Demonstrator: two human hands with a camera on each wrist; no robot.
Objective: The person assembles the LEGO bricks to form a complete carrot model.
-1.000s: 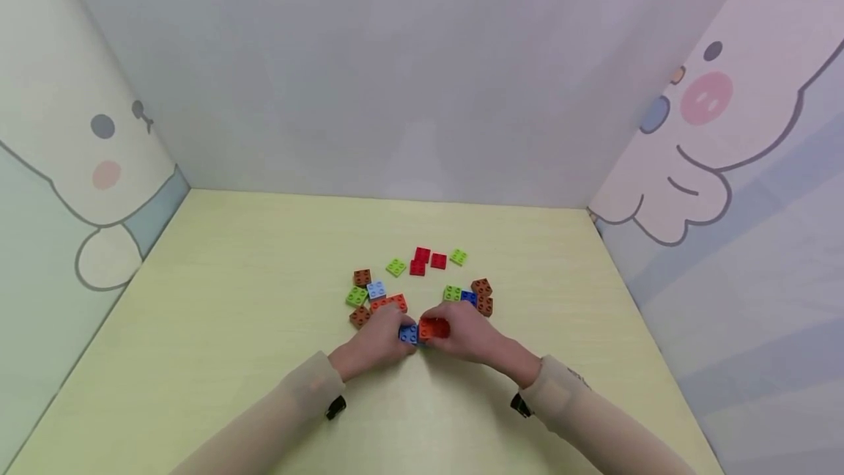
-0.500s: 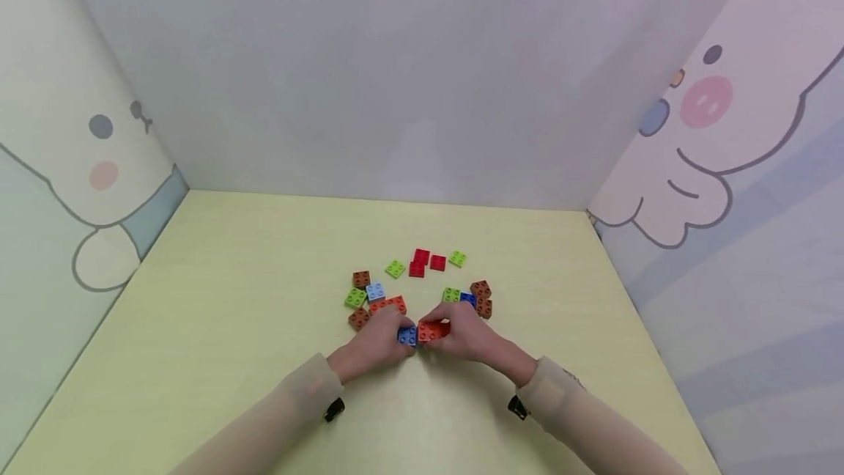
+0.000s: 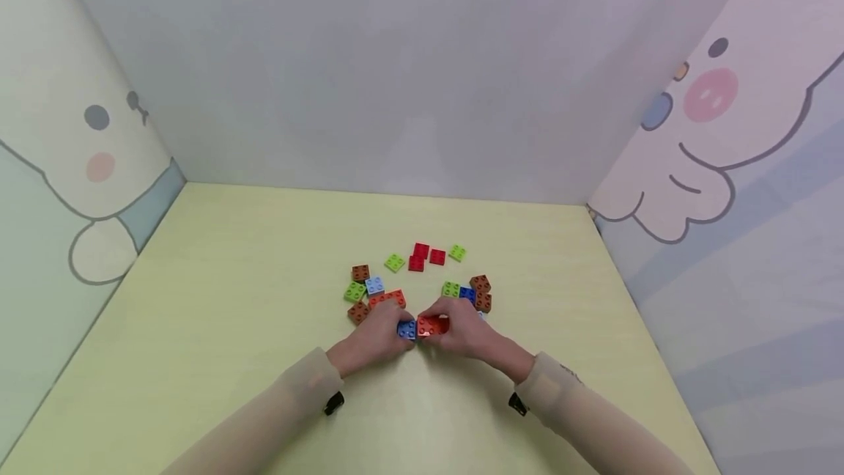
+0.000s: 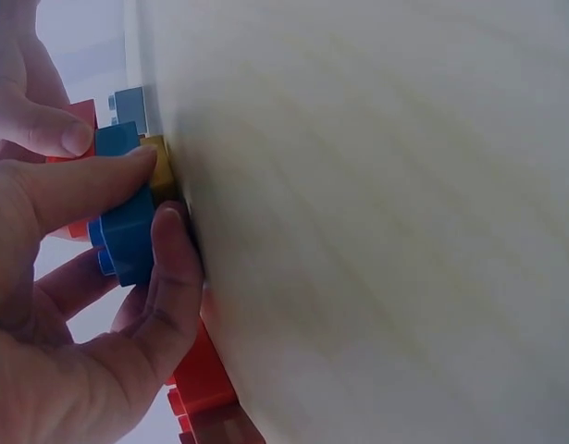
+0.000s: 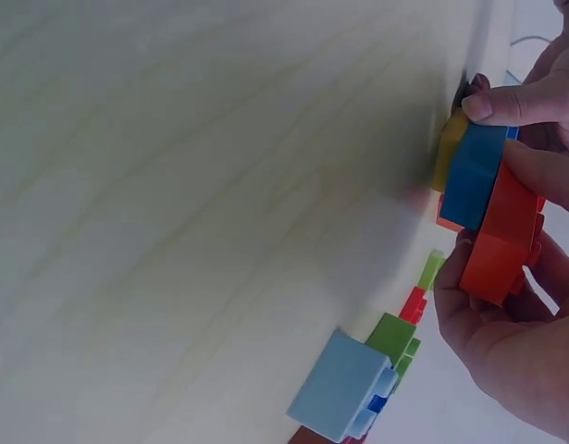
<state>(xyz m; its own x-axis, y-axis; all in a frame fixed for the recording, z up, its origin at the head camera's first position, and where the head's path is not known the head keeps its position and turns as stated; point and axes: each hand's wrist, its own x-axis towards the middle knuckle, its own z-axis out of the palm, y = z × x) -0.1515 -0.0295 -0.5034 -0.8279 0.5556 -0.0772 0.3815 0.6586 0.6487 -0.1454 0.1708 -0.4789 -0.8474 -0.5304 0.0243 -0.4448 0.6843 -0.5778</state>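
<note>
Red brick (image 3: 427,325) at the centre of the grip, firmly pinched between the thumb and fingers of the right hand (image 3: 464,332). Against its left end and on the table side, blue brick (image 3: 406,330), likewise pinched between the thumb and fingers of the left hand (image 3: 376,333), with bare studs towards the left palm. Beneath the blue one, yellow brick (image 4: 159,171), too shadowed to tell whether touching the table (image 3: 264,255) or just above.

Just past the left fingers, long red brick (image 3: 387,300), with light blue brick (image 3: 374,285) close behind. Farther left of the grip, from near to far, brown brick (image 3: 359,312), green brick (image 3: 355,292) and second brown brick (image 3: 360,273). Beside the right hand, mostly hidden in the head view, pale brick (image 5: 340,384). Just past that hand, lime brick (image 3: 451,289) and navy brick (image 3: 467,295), with two chestnut bricks (image 3: 480,284) to their right. Well beyond the grip, three small red pieces (image 3: 437,256), with a lime plate (image 3: 395,262) on either side. Nearer than the grip, beige sleeves (image 3: 277,416), with a black device (image 3: 334,403) near each cuff.
</note>
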